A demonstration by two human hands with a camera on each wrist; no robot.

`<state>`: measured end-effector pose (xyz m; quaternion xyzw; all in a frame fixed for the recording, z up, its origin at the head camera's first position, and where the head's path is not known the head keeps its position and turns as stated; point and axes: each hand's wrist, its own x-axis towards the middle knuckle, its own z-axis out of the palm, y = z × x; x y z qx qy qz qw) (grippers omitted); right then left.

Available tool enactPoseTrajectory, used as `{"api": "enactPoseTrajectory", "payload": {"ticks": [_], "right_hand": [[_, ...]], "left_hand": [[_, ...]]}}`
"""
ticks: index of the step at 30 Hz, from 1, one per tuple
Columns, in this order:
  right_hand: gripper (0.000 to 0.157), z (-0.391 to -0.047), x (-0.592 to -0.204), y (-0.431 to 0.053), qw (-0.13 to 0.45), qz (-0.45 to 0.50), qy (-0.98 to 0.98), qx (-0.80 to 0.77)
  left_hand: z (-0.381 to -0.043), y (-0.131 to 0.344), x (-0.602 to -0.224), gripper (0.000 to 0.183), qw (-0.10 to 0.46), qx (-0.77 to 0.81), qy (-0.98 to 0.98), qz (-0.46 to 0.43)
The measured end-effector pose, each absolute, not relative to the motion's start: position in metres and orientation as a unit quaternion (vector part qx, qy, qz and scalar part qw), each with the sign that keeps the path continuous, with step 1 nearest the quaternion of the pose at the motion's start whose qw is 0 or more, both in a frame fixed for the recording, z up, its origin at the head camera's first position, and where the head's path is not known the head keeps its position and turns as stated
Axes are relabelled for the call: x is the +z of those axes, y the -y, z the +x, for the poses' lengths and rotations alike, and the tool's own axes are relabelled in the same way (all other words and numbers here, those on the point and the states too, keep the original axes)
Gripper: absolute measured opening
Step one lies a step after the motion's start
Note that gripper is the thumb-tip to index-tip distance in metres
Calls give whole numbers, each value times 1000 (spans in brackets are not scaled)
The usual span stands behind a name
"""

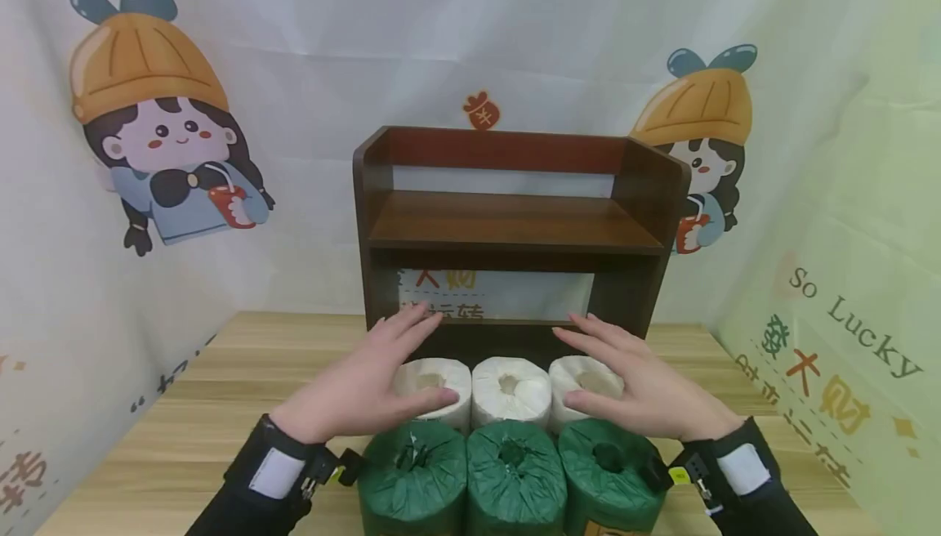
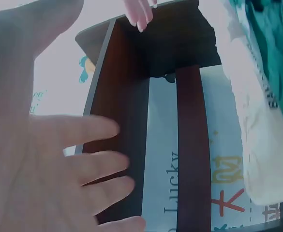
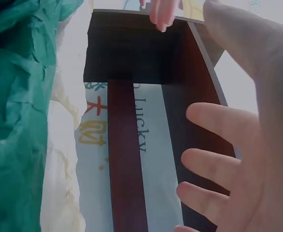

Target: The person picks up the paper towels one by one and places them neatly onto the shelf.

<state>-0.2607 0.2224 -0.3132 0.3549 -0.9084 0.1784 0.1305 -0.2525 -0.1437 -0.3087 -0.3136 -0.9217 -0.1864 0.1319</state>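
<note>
Three white paper rolls stand in a row on the wooden table, with three green-wrapped rolls in a row in front of them. My left hand hovers open over the left white roll, fingers spread. My right hand hovers open over the right white roll. Neither hand grips anything. Behind the rolls stands a dark brown two-tier shelf. The left wrist view shows my left hand's fingers before the shelf. The right wrist view shows my right hand's fingers, the shelf and a green roll.
A printed cloth backdrop with cartoon figures closes off the back and both sides. The shelf's boards carry nothing. Bare tabletop lies left and right of the rolls.
</note>
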Motion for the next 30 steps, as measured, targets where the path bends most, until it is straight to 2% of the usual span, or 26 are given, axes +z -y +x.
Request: {"api": "enactPoseTrajectory", "payload": {"ticks": [8,20,30], "right_hand": [[70,-252,-308,-233,151,347,905,195],[74,-235,-316,-251,151,316,913,207],[76,-220,-331,-270,140,306,912,236]], "left_hand": [[-264,160,-303,80,226,-291,882,-295],[-276,177,-311,67,254,-399,844,-253],[-291,188,-323,59,362,-441,798,-192]]}}
